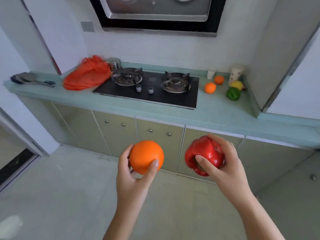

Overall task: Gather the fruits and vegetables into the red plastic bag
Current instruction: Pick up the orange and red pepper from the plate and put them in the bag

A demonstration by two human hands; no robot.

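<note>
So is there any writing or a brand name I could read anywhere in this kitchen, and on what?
None can be read.
Patterned cup by the wall: coloured marks, too blurred to tell whether they are letters.
Wall plate left of the range hood: faint marks, too small to read.
Gas stove, red plastic bag: no visible text.

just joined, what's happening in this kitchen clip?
A person stands back from the counter with produce in both hands. The left hand has a grip on an orange, the right hand on a red bell pepper. The red plastic bag lies on the counter left of the gas stove. Still out on the right end: two oranges, a green bell pepper and a lemon.
</note>
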